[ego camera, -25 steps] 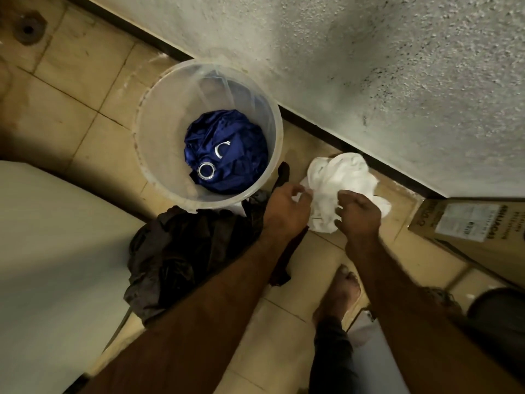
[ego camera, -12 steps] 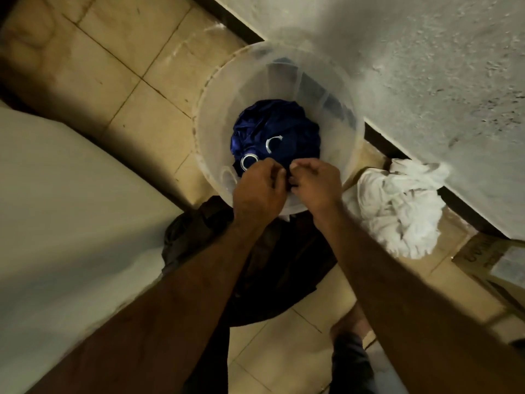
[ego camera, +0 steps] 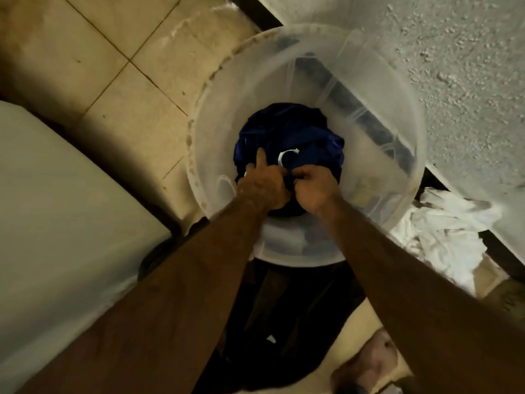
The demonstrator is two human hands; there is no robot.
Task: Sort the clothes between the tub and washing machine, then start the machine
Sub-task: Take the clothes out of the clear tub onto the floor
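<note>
Tiled floor (ego camera: 99, 66); tub (ego camera: 221, 115) at 12 o'clock, washing machine (ego camera: 56, 209) at 9. Left hand (ego camera: 262, 186), right hand (ego camera: 315, 186) both clutch blue garment (ego camera: 298, 132) inside tub. Risk: light tub tips if fabric snags rim.

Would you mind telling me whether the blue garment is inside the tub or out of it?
Inside: the blue garment lies bunched low in the tub, gripped by the left hand and right hand.

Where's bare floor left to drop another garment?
Bare tiles lie between the washing machine and the tub. Crowded: dark clothes in front of the tub, white cloth by the wall, left hand and right hand gripping the blue garment inside.
</note>
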